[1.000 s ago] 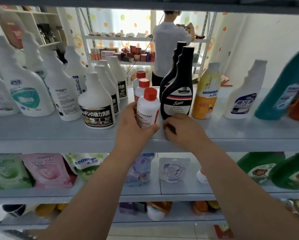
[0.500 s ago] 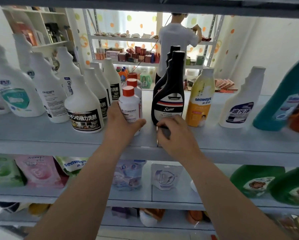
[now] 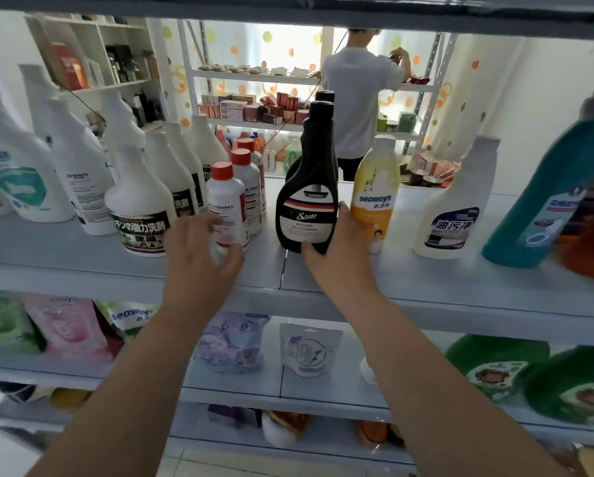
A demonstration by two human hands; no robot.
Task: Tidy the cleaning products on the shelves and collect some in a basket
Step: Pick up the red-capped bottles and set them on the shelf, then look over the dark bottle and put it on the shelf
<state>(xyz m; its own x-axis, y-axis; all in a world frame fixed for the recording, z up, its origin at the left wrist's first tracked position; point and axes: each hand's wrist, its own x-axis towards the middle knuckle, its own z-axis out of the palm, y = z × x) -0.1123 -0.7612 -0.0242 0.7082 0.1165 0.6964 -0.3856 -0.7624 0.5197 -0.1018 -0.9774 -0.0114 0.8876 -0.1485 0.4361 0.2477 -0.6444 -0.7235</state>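
Note:
On the upper shelf (image 3: 426,290), a small white bottle with a red cap (image 3: 225,201) stands in front of two more like it. My left hand (image 3: 199,259) is blurred and wraps its fingers and thumb round that bottle's base. Just to the right is a black Sam kitchen oil cleaner bottle (image 3: 307,201), with a second black bottle behind it. My right hand (image 3: 337,256) grips the front black bottle low down, thumb on its front and fingers on its right side. No basket is in view.
White spray bottles (image 3: 140,215) crowd the shelf's left part. A yellow seaways bottle (image 3: 374,197), a white bottle (image 3: 455,215) and a teal bottle (image 3: 543,208) stand to the right. Refill pouches (image 3: 65,325) and green bottles (image 3: 495,366) fill the lower shelf. A person (image 3: 361,98) works at a far rack.
My right hand has moved from the shelf edge up onto the black bottle's base. My left hand has slid lower on the red-capped bottle, which now stands further left on the shelf.

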